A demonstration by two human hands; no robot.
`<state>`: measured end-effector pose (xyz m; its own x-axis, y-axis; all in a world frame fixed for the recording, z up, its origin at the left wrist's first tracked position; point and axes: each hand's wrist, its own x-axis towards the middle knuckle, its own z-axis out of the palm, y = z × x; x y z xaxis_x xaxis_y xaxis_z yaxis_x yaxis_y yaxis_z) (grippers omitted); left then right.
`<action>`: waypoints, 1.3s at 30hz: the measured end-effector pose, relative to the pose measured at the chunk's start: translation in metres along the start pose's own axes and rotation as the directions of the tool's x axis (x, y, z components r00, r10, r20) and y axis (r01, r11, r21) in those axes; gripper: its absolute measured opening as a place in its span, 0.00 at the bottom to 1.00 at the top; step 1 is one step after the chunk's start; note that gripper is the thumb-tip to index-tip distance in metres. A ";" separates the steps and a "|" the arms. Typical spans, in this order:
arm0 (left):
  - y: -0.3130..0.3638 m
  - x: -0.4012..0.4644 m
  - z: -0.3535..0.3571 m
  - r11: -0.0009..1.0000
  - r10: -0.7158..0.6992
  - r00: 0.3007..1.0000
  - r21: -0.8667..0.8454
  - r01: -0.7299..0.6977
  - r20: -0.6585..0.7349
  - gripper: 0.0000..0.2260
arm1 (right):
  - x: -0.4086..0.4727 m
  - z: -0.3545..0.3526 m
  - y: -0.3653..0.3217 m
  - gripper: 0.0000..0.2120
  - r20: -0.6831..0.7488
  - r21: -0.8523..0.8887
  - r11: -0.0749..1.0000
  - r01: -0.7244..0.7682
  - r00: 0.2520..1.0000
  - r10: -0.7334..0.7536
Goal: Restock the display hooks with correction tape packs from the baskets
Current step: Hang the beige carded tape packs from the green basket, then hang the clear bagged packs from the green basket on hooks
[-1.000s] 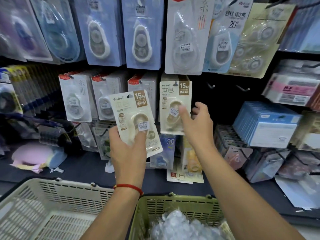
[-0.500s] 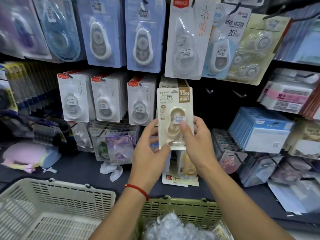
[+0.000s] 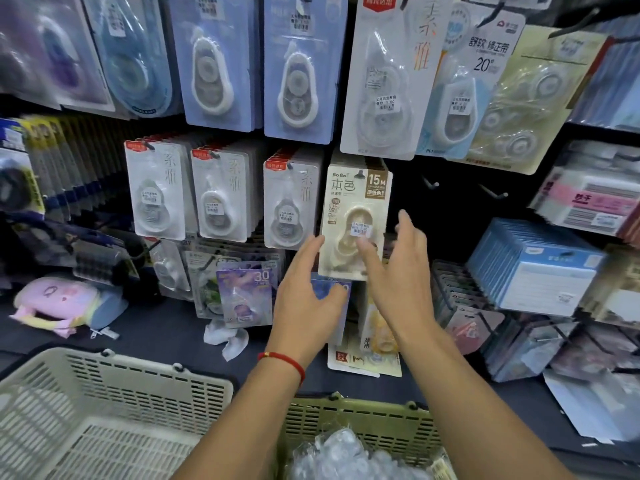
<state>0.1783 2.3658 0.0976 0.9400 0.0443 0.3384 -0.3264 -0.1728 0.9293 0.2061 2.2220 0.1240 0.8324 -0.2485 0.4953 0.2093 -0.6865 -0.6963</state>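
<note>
With the cream correction tape pack [image 3: 355,221] hanging on its hook, left hand [image 3: 308,303] and right hand [image 3: 398,271] spread empty beside it, so check it sits flush, then dip into the green basket [image 3: 360,420]

A cream correction tape pack [image 3: 355,216] of matt card under a glossy clear plastic blister hangs among white packs [image 3: 221,195] of similar glossy blister and card. Below, a cream basket [image 3: 104,403] and a green basket [image 3: 367,424] are slotted moulded plastic with a dull sheen; crinkled, shiny clear wrapping [image 3: 343,455] fills the green one. A soft pink cloth pouch [image 3: 55,299] lies on the dark matt shelf [image 3: 166,334].
</note>
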 end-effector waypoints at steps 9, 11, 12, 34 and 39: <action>-0.027 0.032 -0.009 0.942 -0.014 1.000 0.336 0.008 0.014 0.38 | 0.000 0.012 0.015 0.34 0.392 -0.535 0.720 0.443 0.884 -0.253; -0.029 0.032 -0.010 0.942 -0.011 0.999 0.337 -0.001 0.034 0.39 | 0.000 0.010 0.017 0.36 0.409 -0.538 0.710 0.454 0.877 -0.251; -0.029 0.031 -0.011 0.939 0.000 0.999 0.344 -0.013 0.038 0.38 | -0.001 0.008 0.017 0.35 0.410 -0.518 0.717 0.465 0.871 -0.269; -0.147 -0.201 -0.014 0.575 -0.682 0.464 0.806 -0.138 0.565 0.31 | -0.224 -0.012 0.168 0.38 0.823 -0.509 0.848 0.148 0.372 0.429; -0.154 -0.218 -0.008 0.614 -0.704 0.450 0.789 -0.003 0.550 0.30 | -0.256 0.047 0.153 0.46 0.626 -0.645 0.762 -0.051 0.537 0.566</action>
<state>0.0229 2.3902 -0.1181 0.7074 -0.3995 -0.5831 -0.1251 -0.8827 0.4530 0.0486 2.2123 -0.1340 0.8866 -0.0943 -0.4529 -0.2138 -0.9517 -0.2204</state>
